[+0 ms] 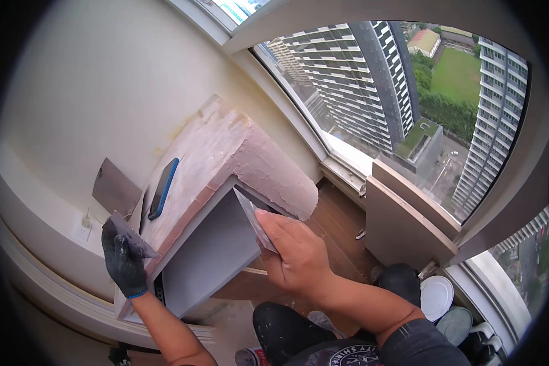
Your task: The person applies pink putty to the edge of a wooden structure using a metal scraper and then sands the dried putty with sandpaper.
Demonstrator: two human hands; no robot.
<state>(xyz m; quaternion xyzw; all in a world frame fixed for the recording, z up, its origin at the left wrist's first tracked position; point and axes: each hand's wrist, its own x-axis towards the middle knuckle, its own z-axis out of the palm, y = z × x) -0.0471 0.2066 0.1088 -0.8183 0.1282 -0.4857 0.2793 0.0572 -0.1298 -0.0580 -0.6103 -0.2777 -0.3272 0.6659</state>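
Note:
My left hand (125, 268), in a dark glove, is closed around a flat scraper blade (132, 236) with some greyish filler on it, beside the cabinet's left end. My bare right hand (299, 250) grips a second thin metal scraper (254, 221) above the cabinet's open front, its blade pointing up and left toward the front edge. Pinkish, uneven filler covers the cabinet's top and side (268, 165). The grey interior (210, 259) lies open below my hands. A phone (163, 188) in a blue case rests on the cabinet top.
A dark flat sheet (116, 186) leans against the wall near a wall socket (82, 228). Boards (402, 219) stand under the large window at right. Round lids (436, 297) sit by the sill. A can (250, 355) stands near my legs on the floor.

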